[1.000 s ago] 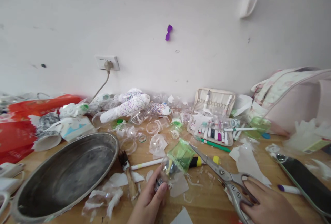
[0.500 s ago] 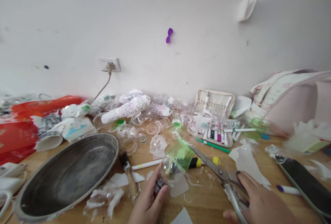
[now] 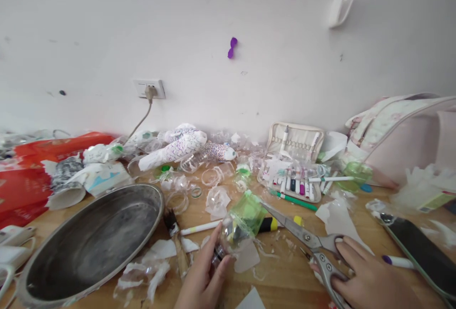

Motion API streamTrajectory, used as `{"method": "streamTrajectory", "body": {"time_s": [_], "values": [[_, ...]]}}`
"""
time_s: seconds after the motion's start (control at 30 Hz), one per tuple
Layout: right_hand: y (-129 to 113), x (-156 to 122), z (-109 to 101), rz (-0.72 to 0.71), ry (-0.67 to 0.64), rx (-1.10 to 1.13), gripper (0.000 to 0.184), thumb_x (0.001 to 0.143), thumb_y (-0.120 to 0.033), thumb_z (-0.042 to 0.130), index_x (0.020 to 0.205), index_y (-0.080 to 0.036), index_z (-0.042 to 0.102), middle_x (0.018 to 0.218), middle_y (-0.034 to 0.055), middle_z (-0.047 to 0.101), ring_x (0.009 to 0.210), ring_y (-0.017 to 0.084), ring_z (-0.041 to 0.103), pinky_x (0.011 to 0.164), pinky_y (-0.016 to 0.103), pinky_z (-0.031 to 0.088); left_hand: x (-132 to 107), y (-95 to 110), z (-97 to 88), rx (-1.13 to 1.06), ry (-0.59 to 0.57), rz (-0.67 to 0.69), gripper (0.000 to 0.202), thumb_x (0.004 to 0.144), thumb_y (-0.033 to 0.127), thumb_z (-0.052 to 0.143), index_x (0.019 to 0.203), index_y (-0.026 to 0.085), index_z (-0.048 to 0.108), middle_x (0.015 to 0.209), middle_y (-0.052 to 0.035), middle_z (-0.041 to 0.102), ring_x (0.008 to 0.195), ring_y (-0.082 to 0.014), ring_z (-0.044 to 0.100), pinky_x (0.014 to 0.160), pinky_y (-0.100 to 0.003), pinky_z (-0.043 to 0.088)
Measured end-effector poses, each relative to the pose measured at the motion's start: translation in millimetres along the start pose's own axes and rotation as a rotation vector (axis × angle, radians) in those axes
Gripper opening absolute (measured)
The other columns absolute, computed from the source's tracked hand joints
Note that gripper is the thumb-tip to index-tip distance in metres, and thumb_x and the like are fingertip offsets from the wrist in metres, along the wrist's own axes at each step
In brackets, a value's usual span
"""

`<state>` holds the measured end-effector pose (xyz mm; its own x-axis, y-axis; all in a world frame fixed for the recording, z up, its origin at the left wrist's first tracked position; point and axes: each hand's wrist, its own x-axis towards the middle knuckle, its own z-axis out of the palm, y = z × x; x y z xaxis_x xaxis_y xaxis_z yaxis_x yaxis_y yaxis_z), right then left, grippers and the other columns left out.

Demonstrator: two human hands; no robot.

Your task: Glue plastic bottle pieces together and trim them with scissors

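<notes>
My left hand [image 3: 206,271] is closed around a clear plastic bottle piece [image 3: 235,237] above the table's front. At its far side is a piece of see-through green plastic [image 3: 249,211]; whether the two are joined I cannot tell. My right hand [image 3: 363,271] grips large metal scissors [image 3: 302,235] by the handles, fingers through the loops. The handles are apart, and the blade tips lie against the green plastic's right edge. A yellow-and-black tool handle [image 3: 269,224] shows behind the plastic.
An oval metal basin [image 3: 96,242] and a paintbrush [image 3: 178,242] are on the left. Paper-covered fish shapes [image 3: 178,147] lie at the back, a marker case [image 3: 295,142] to their right. On the right are a phone [image 3: 413,247] and a pink backpack [image 3: 402,138]. Plastic and paper scraps are scattered about.
The scissor handles have spread apart, and my right hand has shifted slightly to the right. My left hand keeps hold of the bottle piece in nearly the same place.
</notes>
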<state>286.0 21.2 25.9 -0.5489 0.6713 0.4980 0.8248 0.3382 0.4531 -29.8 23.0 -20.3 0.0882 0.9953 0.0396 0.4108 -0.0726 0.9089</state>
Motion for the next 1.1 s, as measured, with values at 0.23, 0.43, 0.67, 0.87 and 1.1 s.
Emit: {"method": "streamTrajectory", "body": {"time_s": [0.23,0.43,0.67,0.87,1.1], "values": [[5.9,2.1,-1.6,-0.164,0.087,-0.029,0.032,0.079,-0.018,0.034,0.053,-0.025,0.052,0.068,0.0102,0.068,0.064,0.021,0.067,0.055,0.028,0.052,0.9,5.0,-0.3,-0.094,0.017,-0.089,0.063,0.087,0.044,0.043,0.136,0.006,0.037,0.148,-0.0136,0.033,0.137,-0.0235,0.028,0.113,-0.035,0.022],[1.3,-2.6,4.9,-0.087,0.099,0.039,0.024,0.075,-0.014,0.036,0.063,-0.021,0.055,0.07,0.0093,0.067,0.064,0.02,0.066,0.056,0.027,0.05,2.6,8.0,-1.2,-0.12,0.011,-0.107,0.065,0.086,0.045,0.043,0.137,0.005,0.036,0.149,-0.014,0.032,0.138,-0.0225,0.026,0.114,-0.034,0.021],[-1.2,-6.1,6.1,0.095,-0.042,0.274,0.015,0.068,-0.012,0.039,0.069,-0.022,0.049,0.062,-0.0001,0.059,0.052,0.013,0.061,0.048,0.022,0.046,-0.7,1.6,2.4,-0.142,-0.009,-0.095,0.065,0.086,0.048,0.043,0.136,0.007,0.037,0.148,-0.013,0.035,0.138,-0.0217,0.027,0.114,-0.033,0.02],[-9.9,-7.1,6.8,0.337,-0.326,0.373,0.012,0.077,-0.035,0.052,0.072,-0.025,0.049,0.069,-0.0009,0.062,0.056,0.016,0.062,0.049,0.028,0.048,-0.6,3.1,1.1,-0.138,-0.021,-0.098,0.063,0.087,0.046,0.042,0.137,0.009,0.036,0.149,-0.012,0.034,0.138,-0.0209,0.026,0.114,-0.034,0.019],[-8.4,-5.2,1.3,0.256,-0.28,0.206,0.038,0.065,-0.045,0.063,0.089,-0.016,0.062,0.084,0.0076,0.071,0.065,0.023,0.068,0.053,0.033,0.056,-1.0,0.5,0.8,-0.116,-0.011,-0.078,0.063,0.087,0.045,0.044,0.137,0.008,0.037,0.148,-0.0121,0.034,0.138,-0.022,0.028,0.114,-0.035,0.02]]}}
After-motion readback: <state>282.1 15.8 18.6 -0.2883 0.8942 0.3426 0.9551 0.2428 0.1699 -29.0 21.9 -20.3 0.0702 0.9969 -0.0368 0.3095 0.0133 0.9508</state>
